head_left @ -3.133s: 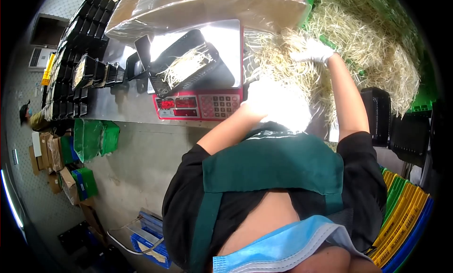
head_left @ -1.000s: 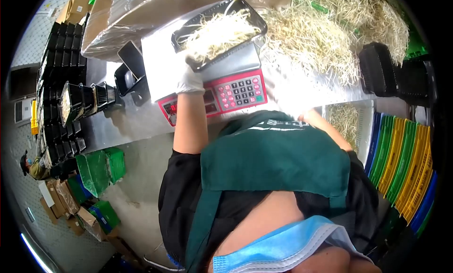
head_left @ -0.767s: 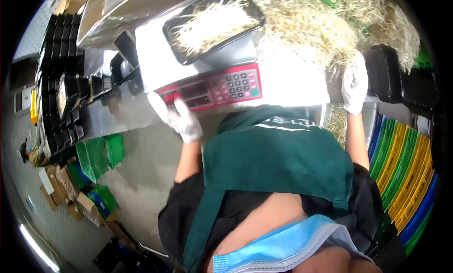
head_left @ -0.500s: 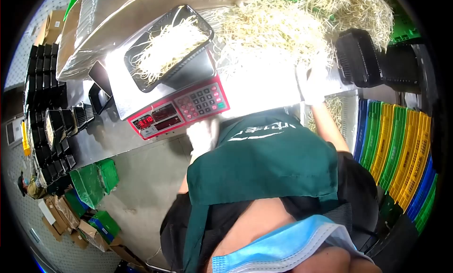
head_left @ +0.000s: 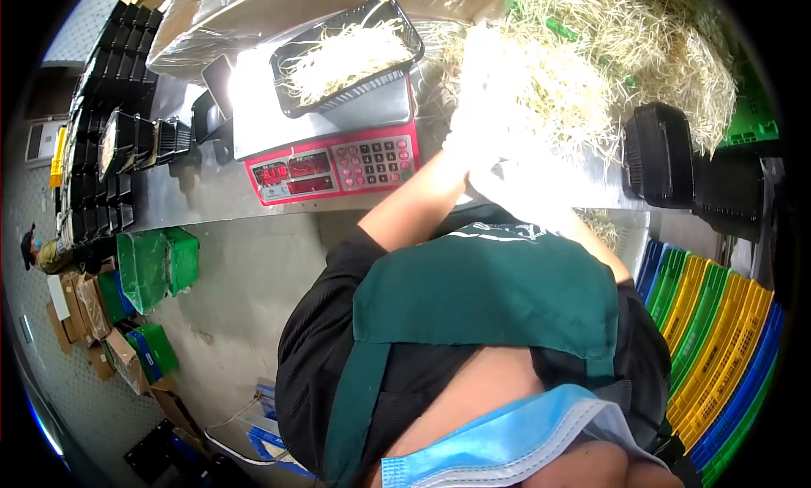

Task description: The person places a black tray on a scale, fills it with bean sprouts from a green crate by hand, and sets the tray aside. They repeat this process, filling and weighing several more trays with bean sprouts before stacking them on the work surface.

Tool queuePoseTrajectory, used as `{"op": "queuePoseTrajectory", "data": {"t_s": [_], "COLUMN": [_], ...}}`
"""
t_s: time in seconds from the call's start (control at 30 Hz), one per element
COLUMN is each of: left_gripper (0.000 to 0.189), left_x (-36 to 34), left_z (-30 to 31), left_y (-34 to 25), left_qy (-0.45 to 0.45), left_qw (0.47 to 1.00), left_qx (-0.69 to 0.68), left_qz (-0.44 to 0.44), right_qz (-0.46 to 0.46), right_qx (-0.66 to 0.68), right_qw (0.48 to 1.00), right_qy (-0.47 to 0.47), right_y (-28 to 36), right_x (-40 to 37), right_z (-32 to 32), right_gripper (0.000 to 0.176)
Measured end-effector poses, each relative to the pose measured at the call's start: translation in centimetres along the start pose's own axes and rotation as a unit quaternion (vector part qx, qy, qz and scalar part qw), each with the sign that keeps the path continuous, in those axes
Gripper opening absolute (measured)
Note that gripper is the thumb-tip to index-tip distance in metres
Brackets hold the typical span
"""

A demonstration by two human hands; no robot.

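My left hand (head_left: pixel 477 87), in a white glove, reaches over the table at the near side of the pale sprout pile (head_left: pixel 625 32); glare washes out its fingers. My right hand (head_left: pixel 524 188), also gloved in white, is low at the table edge in front of my apron, overexposed, its fingers unclear. Left of them, a black tray (head_left: pixel 372 83) of sprouts (head_left: pixel 351 62) rests tilted on the plate of a red scale (head_left: pixel 334 167) with a lit red display.
Stacked black trays (head_left: pixel 659 154) stand at the right of the pile. More black trays (head_left: pixel 110 66) line the left. Colored crates (head_left: pixel 710 319) are stacked at lower right, green bins (head_left: pixel 144 268) at lower left. A person (head_left: pixel 46 253) is at the far left.
One gloved hand has gone from the table edge beside the scale up to the sprouts. The other has come toward the middle, near the apron. The view has shifted.
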State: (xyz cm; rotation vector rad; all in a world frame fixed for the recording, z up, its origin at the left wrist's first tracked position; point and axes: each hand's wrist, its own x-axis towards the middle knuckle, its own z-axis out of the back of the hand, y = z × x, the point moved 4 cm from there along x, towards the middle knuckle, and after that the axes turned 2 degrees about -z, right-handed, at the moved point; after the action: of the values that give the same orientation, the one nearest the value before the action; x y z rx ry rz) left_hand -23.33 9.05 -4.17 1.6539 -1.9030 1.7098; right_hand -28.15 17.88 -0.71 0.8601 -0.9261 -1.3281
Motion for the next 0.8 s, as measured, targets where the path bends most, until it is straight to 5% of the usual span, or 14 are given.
{"op": "queuePoseTrajectory", "data": {"t_s": [0.07, 0.17, 0.23, 0.27, 0.3, 0.33, 0.37, 0.43, 0.5, 0.53, 0.6, 0.63, 0.7, 0.8], "left_gripper": [0.054, 0.052, 0.053, 0.053, 0.049, 0.047, 0.047, 0.048, 0.052, 0.057, 0.063, 0.059, 0.049, 0.047], "left_x": [2.0, 4.9, 6.7, 7.1, 7.3, 7.2, 6.5, 3.5, 1.7, 0.5, -1.3, -1.5, -1.5, -2.5], "left_z": [-0.1, 1.4, 2.6, 3.4, 4.7, 6.2, 7.7, 12.9, 17.5, 18.1, 18.9, 18.2, 17.0, 17.9], "left_y": [-1.6, -7.0, -9.5, -9.3, -9.8, -10.4, -11.4, -15.0, -16.6, -16.0, -14.5, -14.5, -14.9, -15.2], "left_qy": [-0.047, -0.182, -0.015, -0.015, -0.063, -0.106, -0.105, -0.163, -0.103, -0.194, -0.341, -0.382, -0.415, -0.414], "left_qw": [0.985, 0.983, 0.861, 0.859, 0.940, 0.967, 0.966, 0.858, 0.658, 0.777, 0.892, 0.887, 0.884, 0.884], "left_qx": [-0.160, 0.033, 0.508, 0.511, 0.313, 0.097, 0.101, 0.479, 0.742, 0.593, 0.241, 0.186, 0.124, 0.123], "left_qz": [-0.043, 0.000, -0.022, -0.021, -0.118, -0.210, -0.214, -0.095, 0.081, 0.081, 0.173, 0.183, 0.179, 0.178], "right_qz": [-0.051, 0.173, 0.180, 0.185, 0.202, 0.220, 0.193, 0.172, 0.086, 0.084, -0.094, -0.094, -0.189, -0.198], "right_qx": [0.153, -0.105, -0.107, -0.109, -0.006, -0.130, -0.242, -0.347, -0.505, -0.503, -0.510, -0.510, -0.346, -0.467], "right_qw": [0.987, 0.978, 0.978, 0.977, 0.979, 0.963, 0.933, 0.883, 0.817, 0.819, 0.842, 0.842, 0.919, 0.861], "right_qy": [0.018, 0.042, 0.015, -0.013, -0.019, -0.090, -0.183, -0.264, -0.265, -0.264, -0.149, -0.148, 0.029, -0.030], "right_y": [-1.1, 2.3, 3.5, 3.8, 3.7, 1.9, -0.3, -4.3, -7.5, -7.4, -8.5, -9.4, -12.2, -12.5], "right_x": [1.1, 1.8, 3.2, 4.0, 5.0, 5.8, 6.2, 7.0, 7.9, 8.8, 12.4, 14.0, 16.4, 16.4], "right_z": [-1.2, -1.2, -0.8, -0.5, 0.2, 1.2, 2.4, 3.5, 3.2, 3.6, 5.5, 7.1, 9.3, 9.5], "right_gripper": [0.015, 0.016, 0.017, 0.019, 0.030, 0.053, 0.069, 0.085, 0.112, 0.112, 0.122, 0.122, 0.123, 0.120]}}
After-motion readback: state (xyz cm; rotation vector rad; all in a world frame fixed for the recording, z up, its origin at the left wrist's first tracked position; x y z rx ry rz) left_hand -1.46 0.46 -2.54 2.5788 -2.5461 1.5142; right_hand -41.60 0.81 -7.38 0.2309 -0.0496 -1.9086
